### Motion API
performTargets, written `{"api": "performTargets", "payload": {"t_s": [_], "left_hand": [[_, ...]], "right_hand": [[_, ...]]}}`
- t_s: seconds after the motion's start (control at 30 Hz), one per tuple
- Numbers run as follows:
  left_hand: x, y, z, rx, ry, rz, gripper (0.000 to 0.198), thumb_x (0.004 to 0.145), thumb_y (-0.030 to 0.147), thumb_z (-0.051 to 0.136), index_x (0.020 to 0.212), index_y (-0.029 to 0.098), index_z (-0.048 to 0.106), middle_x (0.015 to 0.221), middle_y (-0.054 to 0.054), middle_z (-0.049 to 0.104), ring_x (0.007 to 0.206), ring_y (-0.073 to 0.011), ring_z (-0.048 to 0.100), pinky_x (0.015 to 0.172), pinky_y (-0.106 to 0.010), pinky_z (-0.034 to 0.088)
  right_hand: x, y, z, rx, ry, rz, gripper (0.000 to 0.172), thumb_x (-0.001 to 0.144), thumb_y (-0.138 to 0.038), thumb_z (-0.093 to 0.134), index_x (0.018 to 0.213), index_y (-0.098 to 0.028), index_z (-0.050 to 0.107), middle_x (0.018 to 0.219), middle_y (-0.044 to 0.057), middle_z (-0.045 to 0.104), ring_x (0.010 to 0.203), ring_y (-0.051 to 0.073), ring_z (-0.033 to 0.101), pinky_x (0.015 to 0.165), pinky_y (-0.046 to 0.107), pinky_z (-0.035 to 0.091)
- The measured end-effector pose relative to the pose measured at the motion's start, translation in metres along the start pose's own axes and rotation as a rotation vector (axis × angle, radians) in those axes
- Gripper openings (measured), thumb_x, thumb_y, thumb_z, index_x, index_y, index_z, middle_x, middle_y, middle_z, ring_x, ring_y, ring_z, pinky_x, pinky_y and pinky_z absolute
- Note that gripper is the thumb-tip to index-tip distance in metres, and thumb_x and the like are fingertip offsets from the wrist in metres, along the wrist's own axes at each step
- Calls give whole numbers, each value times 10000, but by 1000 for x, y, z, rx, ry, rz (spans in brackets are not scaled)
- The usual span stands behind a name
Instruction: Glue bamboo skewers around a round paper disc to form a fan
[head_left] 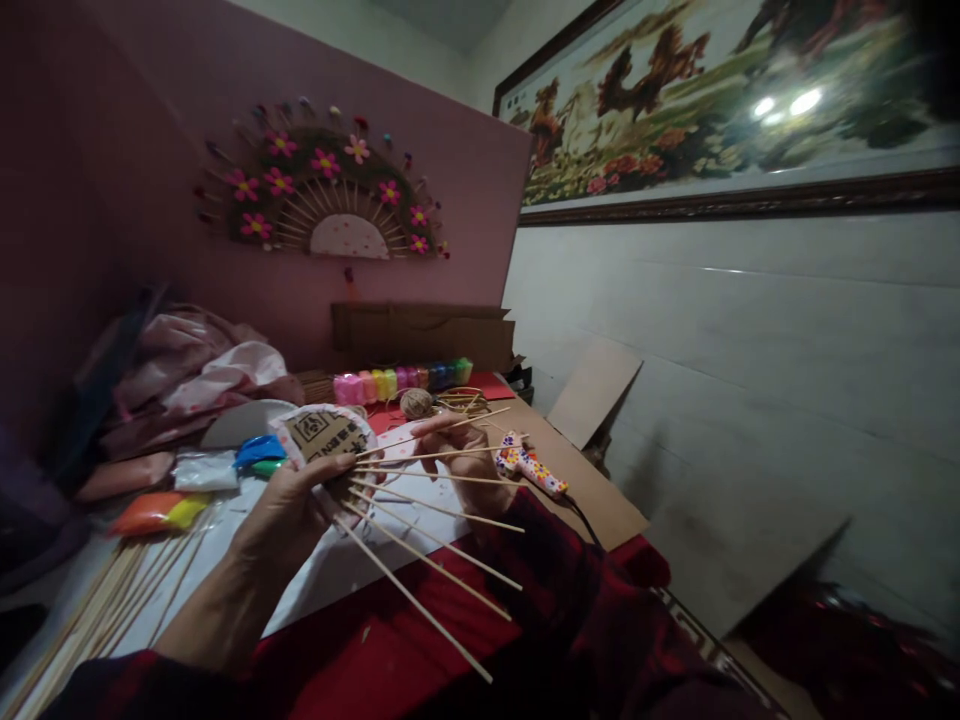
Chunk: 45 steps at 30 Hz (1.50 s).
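From my remote view, the work is one half-round cardboard piece point(319, 432) with a pale cloth edge, held up over the counter point(352, 665), and I count seven thin sticks point(436, 538) fanning out from it. The left hand point(289, 505) is closed on the piece, thumb on its face. The right hand point(469, 462) is at the upper sticks with its fingers half curled; I can't tell whether it grips any of them. Just beyond lie one ball of twine point(416, 403), one row of coloured packets point(401, 380) too tight to count, and, to the right, one flower-patterned glue gun point(531, 466). On the left I see one white packet point(206, 470), one blue packet point(259, 451) and one orange packet point(146, 513), with a bundle of loose sticks point(112, 605) too crowded to number. Farther back, one large decorated fan point(349, 237) is on the pink panel point(465, 200), carrying nine pink flowers point(325, 163), and one framed horse picture point(720, 110) hangs on the right-hand wall point(750, 330).
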<state>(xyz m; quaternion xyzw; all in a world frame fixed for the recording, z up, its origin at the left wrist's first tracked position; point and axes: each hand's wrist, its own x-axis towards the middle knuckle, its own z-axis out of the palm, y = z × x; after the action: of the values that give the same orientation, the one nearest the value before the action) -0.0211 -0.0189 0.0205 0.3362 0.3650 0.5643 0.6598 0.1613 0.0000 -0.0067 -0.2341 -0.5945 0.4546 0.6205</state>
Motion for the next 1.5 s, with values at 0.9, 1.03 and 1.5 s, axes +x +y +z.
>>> {"api": "performTargets", "payload": {"t_s": [0.9,1.03,1.5], "left_hand": [[-1,-5,-4,-50,-81,43,204,657,29,651,844,98,608,700,-87,704,561,-183,667,522,-263,567],[-1,-5,-1,-48,-44,33,242,631,23,643,857,92,592,674,-79,693,526,-181,653,485,-262,553],[0,-3,-2,-59,-36,83,311,600,12,644,889,112,588,690,-56,685,547,-171,651,522,-267,562]], "right_hand": [[-4,3,5,82,60,40,129,732,-300,703,755,-182,657,510,-53,499,429,55,359,415,201,242],[-4,6,4,87,19,31,116,732,-286,704,768,-183,663,507,-52,504,428,57,376,417,202,254],[-5,6,6,-15,33,109,236,706,-323,724,864,-157,671,527,-53,483,423,51,343,396,202,234]]}}
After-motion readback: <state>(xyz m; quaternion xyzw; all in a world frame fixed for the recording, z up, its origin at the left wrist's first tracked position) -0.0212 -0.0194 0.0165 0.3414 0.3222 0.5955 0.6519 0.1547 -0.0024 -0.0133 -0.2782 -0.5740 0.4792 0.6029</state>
